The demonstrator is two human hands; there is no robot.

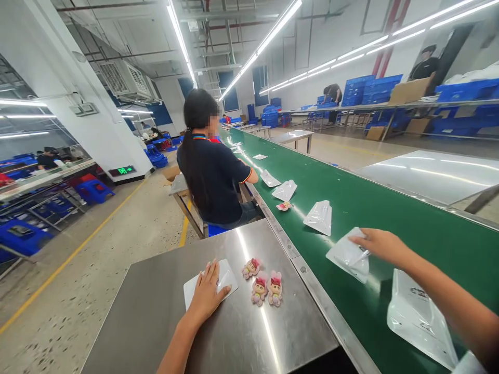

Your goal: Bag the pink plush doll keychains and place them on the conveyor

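My left hand (208, 293) lies flat, fingers stretched out, on a white pouch (189, 291) on the metal table. Just right of it sit three small pink doll figures with bunny ears: one figure (251, 268) behind, one figure (258, 290) in front, and another figure (275, 289) beside that one. Over the green conveyor belt, my right hand (380, 245) is closed on the edge of a shiny white pouch (348, 255). Nearer to me on the belt lies a larger-looking white pouch (419, 317), partly covered by my right forearm.
Farther along the green belt (374, 208) lie more white pouches (319, 217) and a small pink figure (284, 206). A metal rail (302, 267) runs between belt and table (156, 311). A seated co-worker (210, 176) is ahead on the left. Blue crates (384, 88) stand at the back right.
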